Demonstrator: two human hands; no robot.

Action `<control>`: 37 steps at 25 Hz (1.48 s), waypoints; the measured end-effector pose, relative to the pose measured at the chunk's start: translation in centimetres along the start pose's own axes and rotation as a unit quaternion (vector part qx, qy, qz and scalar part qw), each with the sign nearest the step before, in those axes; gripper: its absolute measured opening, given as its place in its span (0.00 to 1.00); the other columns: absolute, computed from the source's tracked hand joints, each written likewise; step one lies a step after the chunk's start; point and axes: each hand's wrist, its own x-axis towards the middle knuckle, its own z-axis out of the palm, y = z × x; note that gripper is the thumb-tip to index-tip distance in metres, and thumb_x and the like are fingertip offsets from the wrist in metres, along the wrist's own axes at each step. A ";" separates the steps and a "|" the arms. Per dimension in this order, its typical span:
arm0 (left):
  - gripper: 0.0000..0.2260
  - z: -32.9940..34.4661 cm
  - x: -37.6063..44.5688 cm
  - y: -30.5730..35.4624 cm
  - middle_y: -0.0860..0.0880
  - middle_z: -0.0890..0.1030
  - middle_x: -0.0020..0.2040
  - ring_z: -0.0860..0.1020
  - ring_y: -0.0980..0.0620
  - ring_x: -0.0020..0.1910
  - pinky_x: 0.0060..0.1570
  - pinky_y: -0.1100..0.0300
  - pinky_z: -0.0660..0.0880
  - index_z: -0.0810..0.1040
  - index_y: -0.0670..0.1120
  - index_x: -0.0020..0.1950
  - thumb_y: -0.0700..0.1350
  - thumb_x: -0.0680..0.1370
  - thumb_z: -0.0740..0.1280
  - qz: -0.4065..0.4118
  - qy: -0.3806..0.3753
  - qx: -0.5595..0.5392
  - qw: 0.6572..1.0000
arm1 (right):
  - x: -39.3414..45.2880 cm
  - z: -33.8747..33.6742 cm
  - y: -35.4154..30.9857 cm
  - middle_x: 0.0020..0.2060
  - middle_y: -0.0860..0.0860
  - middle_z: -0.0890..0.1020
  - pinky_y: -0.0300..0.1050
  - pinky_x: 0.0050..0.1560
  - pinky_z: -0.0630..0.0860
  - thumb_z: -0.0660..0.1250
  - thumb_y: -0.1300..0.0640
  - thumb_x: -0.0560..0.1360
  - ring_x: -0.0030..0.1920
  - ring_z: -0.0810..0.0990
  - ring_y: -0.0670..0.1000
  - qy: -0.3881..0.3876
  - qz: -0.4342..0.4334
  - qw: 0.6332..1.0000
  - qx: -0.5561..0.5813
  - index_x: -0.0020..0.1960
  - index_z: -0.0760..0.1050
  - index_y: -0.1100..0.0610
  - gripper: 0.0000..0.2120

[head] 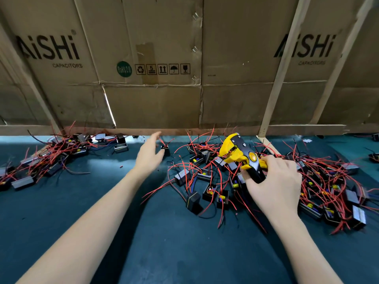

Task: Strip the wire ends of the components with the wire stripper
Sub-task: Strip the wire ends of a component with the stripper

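Cardboard wall point(160, 58) spans twelve o'clock above the teal table point(168, 242). Component piles point(320, 181) lie at three and nine o'clock. Right hand point(274, 181) grasps the wire stripper point(242, 156); left hand point(149, 154), fingers released, reaches beside one component point(165, 149).

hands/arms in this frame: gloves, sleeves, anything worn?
Both hands, left hand and right hand, are bare: no gloves, rings or watch visible. Both forearms are uncovered down to the frame's bottom edge, with no sleeve, strap, cable or marking in view.

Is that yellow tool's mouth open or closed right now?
Open. The wire stripper shows a gap between its yellow front parts, with no wire in it, while the right hand grips its handles.
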 end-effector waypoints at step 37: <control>0.08 -1.0 -15.9 6.1 0.48 0.79 0.33 0.74 0.56 0.33 0.38 0.67 0.71 0.76 0.44 0.38 0.37 0.76 0.68 0.058 0.015 -0.248 0.967 | -2.8 0.5 -2.9 0.42 0.58 0.78 0.55 0.47 0.69 0.78 0.42 0.62 0.44 0.76 0.61 -0.009 -0.129 0.981 -0.144 0.49 0.75 0.62 0.28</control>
